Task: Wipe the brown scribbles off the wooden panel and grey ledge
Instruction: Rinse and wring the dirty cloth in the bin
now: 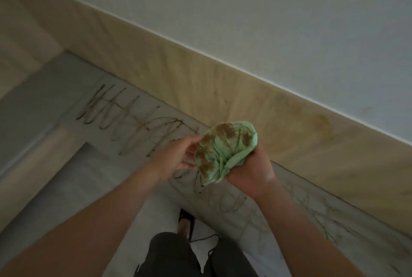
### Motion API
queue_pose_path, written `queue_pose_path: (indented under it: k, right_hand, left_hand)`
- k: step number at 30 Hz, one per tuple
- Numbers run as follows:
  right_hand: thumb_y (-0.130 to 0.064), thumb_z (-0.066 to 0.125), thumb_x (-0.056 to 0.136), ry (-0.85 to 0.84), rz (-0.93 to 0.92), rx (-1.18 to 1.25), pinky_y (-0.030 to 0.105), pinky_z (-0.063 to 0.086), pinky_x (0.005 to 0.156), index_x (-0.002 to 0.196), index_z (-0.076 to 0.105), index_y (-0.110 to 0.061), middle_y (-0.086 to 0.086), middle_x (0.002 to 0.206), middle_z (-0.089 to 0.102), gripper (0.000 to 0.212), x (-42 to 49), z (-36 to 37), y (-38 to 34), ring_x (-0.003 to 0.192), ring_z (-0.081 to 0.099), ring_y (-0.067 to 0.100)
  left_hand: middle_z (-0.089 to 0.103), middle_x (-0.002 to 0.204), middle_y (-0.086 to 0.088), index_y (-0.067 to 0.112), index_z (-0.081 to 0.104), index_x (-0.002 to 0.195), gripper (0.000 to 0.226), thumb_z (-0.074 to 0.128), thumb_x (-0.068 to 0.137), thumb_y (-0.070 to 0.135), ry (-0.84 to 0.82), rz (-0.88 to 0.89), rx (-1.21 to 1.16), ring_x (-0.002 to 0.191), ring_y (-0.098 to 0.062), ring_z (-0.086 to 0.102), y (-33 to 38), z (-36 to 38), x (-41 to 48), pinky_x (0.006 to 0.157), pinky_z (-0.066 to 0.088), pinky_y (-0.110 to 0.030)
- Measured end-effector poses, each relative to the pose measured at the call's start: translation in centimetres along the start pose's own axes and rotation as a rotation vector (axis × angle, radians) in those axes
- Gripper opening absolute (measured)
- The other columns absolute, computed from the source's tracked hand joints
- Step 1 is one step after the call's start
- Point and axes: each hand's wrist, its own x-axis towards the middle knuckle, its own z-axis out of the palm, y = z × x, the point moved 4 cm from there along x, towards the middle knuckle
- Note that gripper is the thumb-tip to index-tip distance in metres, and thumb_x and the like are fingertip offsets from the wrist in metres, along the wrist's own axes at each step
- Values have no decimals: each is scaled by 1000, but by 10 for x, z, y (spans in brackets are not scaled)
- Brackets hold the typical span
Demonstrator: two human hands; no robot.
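green cloth (227, 149), stained brown, is gripped tight in my right hand (249, 172) and pinched at its edge by my left hand (178, 154) above the grey ledge (66, 89), where i judge most brown scribbles (124, 116) remain, while the wooden panel (223, 89) looks nearly clean.

1. I see the wall (267, 20) above the panel (200, 80); their joint runs from upper left to lower right.
2. The ledge (66, 89) lies directly below the panel, touching its lower edge.
3. Scribbles (124, 116) lie on the ledge, left of the hands and also below and right of them.
4. The cloth (225, 152) sits over the ledge between both hands: the left hand (178, 154) is against its left side, the right hand (249, 174) under its right.
5. A foot (185, 223) stands on the floor (93, 187), nearer me than the ledge.
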Motion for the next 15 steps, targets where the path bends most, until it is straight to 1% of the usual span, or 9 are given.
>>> queue_pose_path:
  k: [1,3,4,6,8,9,10,12,15]
  right_hand:
    - [-56,25,109,-21,28,6,58,36,119,154,45,-7,21,157,46,70,0,3,3,144,46,42]
    - [-55,24,110,-56,95,-52,54,43,115,154,47,-6,20,156,47,70,-7,14,14,143,47,39]
    - [-54,25,110,-96,126,-77,52,46,113,152,49,-5,19,155,48,69,-13,18,18,142,49,38]
    - [-50,28,109,-154,196,-92,49,48,111,147,55,-4,19,153,52,65,-25,23,30,139,53,36]
    - [-45,29,110,-165,249,-161,50,43,116,146,55,-2,20,153,52,63,-34,19,42,140,52,38]
    - [-44,28,111,-167,277,-201,52,39,119,149,52,-2,20,154,50,62,-37,21,48,142,49,39]
    - [-42,27,111,-164,297,-240,53,40,119,150,51,-4,20,154,51,60,-41,27,55,141,49,40]
    - [-37,27,110,-157,332,-312,53,50,109,146,55,-5,20,146,58,56,-43,35,65,134,57,38]
    - [-35,29,109,-164,398,-376,55,49,107,140,62,-5,19,140,63,53,-50,50,83,129,62,38]
  left_hand:
    - [75,108,-8,15,73,116,40,52,100,45,15,19,-39,97,-23,73,-4,0,-9,90,59,-39]
    - [76,113,-6,20,71,120,24,58,102,29,128,78,-170,103,-22,74,-17,-1,-39,89,58,-37]
    - [76,116,-4,21,69,122,25,61,99,26,184,103,-238,107,-21,73,-22,0,-51,90,57,-35]
    - [74,122,-6,19,69,125,37,63,90,27,282,146,-367,116,-24,69,-41,5,-79,99,54,-39]
    - [74,123,-8,16,71,124,36,62,90,25,381,159,-462,118,-27,68,-56,10,-105,105,50,-44]
    - [75,121,-7,16,72,122,30,61,95,23,433,154,-501,117,-27,68,-62,10,-119,106,50,-46]
    - [76,116,-6,16,72,119,24,59,99,20,493,151,-528,114,-27,70,-67,8,-134,105,51,-47]
    - [76,104,-4,13,71,111,17,57,103,20,596,132,-513,102,-24,72,-76,2,-152,99,54,-49]
    - [71,88,-5,10,65,93,19,61,103,26,733,111,-501,88,-24,70,-97,-1,-184,88,60,-48]
